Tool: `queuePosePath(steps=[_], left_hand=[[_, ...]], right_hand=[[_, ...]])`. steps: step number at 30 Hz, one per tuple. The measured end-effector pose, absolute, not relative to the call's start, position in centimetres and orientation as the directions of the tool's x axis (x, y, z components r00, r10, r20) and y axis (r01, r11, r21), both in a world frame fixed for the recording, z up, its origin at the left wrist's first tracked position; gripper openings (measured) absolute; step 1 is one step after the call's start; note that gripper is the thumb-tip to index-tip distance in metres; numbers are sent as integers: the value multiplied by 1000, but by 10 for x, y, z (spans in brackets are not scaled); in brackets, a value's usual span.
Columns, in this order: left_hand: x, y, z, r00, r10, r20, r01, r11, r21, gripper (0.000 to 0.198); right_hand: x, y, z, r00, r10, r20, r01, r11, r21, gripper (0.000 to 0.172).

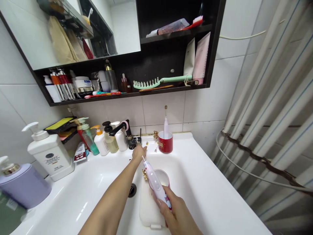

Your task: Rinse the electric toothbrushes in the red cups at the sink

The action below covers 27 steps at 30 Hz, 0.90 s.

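My right hand (177, 210) is closed around a pale pink electric toothbrush handle (154, 181), its bare metal shaft pointing up and away. Behind that handle a red cup with a white inside (163, 176) sits in the sink, partly hidden, near a white oblong case (149, 210). My left hand (139, 152) reaches across the basin to the black faucet (130, 138), its fingers closed at the faucet handle (140, 136); the fingertips are partly hidden. Just right of it, on the sink ledge, a red cup (165, 143) holds another pink electric toothbrush (166, 127) upright.
Several pump bottles (100, 143) line the back left of the sink (207, 182), with a large white one (50, 155) and a purple one (24, 186) nearer. Overhead hangs a dark shelf (161, 62) with a green hairbrush (149, 84). White pipes (264, 98) stand at the right.
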<state>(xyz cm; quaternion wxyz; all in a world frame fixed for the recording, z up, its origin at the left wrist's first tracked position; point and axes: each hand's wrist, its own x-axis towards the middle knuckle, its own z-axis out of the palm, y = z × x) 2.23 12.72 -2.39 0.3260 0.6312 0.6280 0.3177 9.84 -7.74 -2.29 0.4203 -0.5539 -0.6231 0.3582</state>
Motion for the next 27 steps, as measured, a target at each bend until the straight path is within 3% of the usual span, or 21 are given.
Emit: queuePosePath(steps=[5,13,19,21,24,27], left_hand=[[53,122,-20,67,994,87,628,-109,771,15],[50,114,-13,30,998,-55,471,34,881,14],[-14,62,2,64,985,-163,148,152,977,9],[-25,44,4,79,972,-221,-55,226,973,9],[-27,28,7,169,928,-331,-437,371,819,7],[-23,22,11,235,910,-341,-556,413,722,9]], right_hand=[[98,-77,-22,17,988,155,313,142,-939,35],[100,-76,-26,52,983,176,347,147,-926,33],[92,-83,-32,-16,1000,-10,277,-5,-961,30],[87,-86,-31,-44,997,-63,230,-51,-972,33],[81,-88,-29,-78,993,-87,198,-70,-978,36],[78,-87,-31,-75,992,-100,201,-83,-976,37]])
